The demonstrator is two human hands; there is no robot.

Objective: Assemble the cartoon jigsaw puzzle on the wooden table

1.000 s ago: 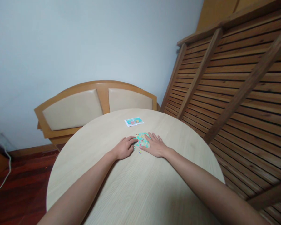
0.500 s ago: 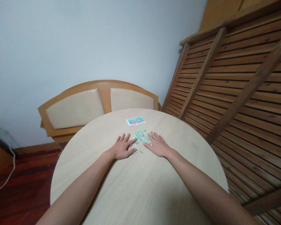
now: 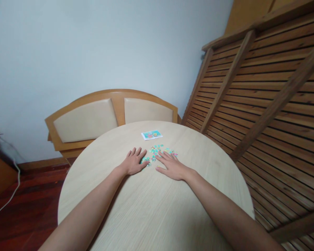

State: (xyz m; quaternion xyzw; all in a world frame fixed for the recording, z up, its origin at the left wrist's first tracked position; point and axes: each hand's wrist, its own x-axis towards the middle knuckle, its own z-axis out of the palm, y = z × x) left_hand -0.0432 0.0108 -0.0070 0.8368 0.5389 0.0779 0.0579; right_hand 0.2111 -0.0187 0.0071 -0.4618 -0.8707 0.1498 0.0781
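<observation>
Small jigsaw puzzle pieces (image 3: 154,150), mostly turquoise with bits of pink and yellow, lie loosely scattered on the round pale wooden table (image 3: 146,216). My left hand (image 3: 133,162) is spread palm down at the left side of the pieces, its thumb and index finger touching or covering some of them. Flat on the right part of the scatter, my right hand (image 3: 171,165) has its fingers apart, with pieces showing beyond the fingertips. Whatever lies under both palms is hidden. Behind the pieces rests a picture card (image 3: 151,135) with pink and yellow cartoon figures on turquoise.
A wooden headboard (image 3: 118,108) with cream padded panels stands behind the table against a pale wall. To the right leans a large slatted wooden frame (image 3: 251,115). A white cable (image 3: 17,181) hangs at the left above the dark red floor.
My right hand has slid slightly left and toward me, and pieces now show beyond its fingers on the right. My left hand has shifted a little left. Pieces between the hands have moved.
</observation>
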